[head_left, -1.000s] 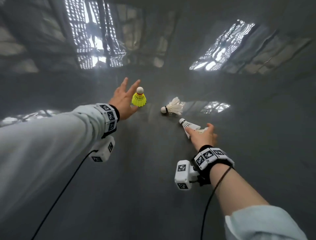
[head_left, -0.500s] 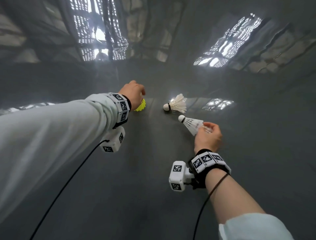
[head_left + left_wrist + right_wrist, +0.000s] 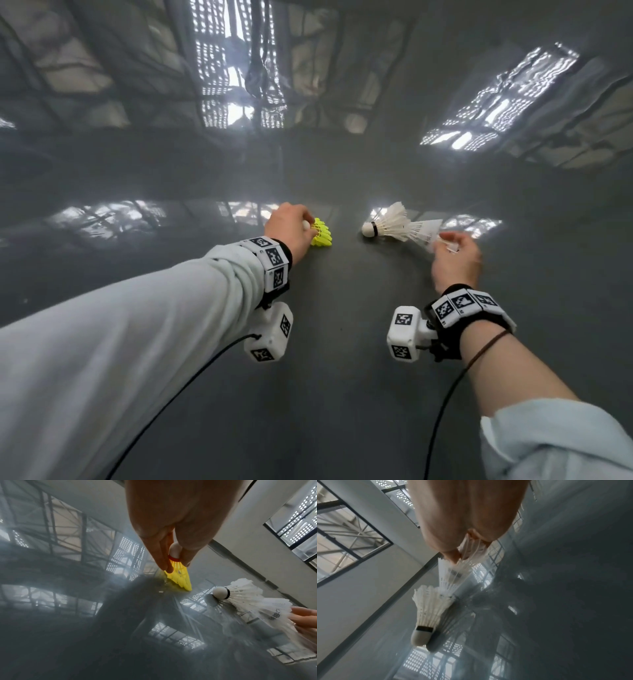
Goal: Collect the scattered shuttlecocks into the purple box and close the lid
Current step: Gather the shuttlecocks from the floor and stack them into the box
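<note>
Shiny grey floor holds three birdies. Left hand now pinches the yellow shuttlecock; right hand pokes its feather shuttlecock into the lying one. Purple box unseen.

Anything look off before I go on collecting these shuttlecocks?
One thing: the purple box is in none of the views. Otherwise fine: left hand pinches the yellow shuttlecock, right hand grips a white one, another white shuttlecock lies on the floor.
</note>
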Tool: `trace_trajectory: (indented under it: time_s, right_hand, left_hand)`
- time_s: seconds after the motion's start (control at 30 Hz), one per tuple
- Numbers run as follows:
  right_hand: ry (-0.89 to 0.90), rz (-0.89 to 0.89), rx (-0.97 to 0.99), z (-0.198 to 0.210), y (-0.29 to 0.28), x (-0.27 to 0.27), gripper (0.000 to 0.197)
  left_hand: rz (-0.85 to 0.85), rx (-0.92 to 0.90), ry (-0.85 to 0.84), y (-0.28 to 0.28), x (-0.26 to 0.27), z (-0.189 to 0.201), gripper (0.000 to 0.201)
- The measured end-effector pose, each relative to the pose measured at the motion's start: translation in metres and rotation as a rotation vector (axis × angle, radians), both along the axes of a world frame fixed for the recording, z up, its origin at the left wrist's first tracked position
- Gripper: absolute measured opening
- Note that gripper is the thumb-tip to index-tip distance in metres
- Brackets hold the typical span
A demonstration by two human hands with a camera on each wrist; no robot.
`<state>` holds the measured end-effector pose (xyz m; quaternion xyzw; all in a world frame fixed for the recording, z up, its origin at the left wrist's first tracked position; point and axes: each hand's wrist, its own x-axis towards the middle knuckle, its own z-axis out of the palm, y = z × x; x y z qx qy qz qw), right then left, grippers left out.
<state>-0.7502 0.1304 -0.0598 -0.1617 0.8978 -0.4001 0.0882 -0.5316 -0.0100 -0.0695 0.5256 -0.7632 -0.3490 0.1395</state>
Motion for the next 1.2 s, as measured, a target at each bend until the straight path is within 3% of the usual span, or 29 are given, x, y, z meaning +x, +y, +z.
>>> trace_trajectory:
  time_s: [0.27, 0.37, 0.73, 0.8, 0.9, 1.03, 1.2]
  right_hand:
    - [-0.123, 0.233, -0.033, -0.003, -0.009, 0.028, 0.019]
    - [-0.296, 0.303, -0.091, -0.002, -0.016, 0.047, 0.023]
    - [-0.541, 0.387, -0.152, -0.001, -0.03, 0.125, 0.023]
    - [-0.501, 0.448, -0.113, 0.0, -0.03, 0.139, 0.009]
    - [-0.477, 0.552, -0.074, 0.016, -0.029, 0.157, 0.016]
    - [-0.479, 0.655, -0.08, 0.047, -0.034, 0.186, 0.009]
    - [-0.289, 0.857, -0.005, 0.088, -0.042, 0.236, 0.011]
  left_hand:
    - [0.16, 0.121, 0.197, -0.01, 0.023, 0.0, 0.024]
    - [0.212, 0.256, 0.255, -0.009, 0.028, -0.005, 0.024]
    - [0.177, 0.62, 0.376, 0.021, 0.055, 0.004, 0.014]
    - [0.203, 0.641, 0.386, 0.026, 0.069, 0.004, 0.017]
    - [0.206, 0.607, 0.391, 0.029, 0.096, 0.008, 0.027]
    - [0.015, 0.578, 0.325, 0.036, 0.134, 0.026, 0.039]
    - [-0.173, 0.451, 0.268, 0.048, 0.196, 0.059, 0.038]
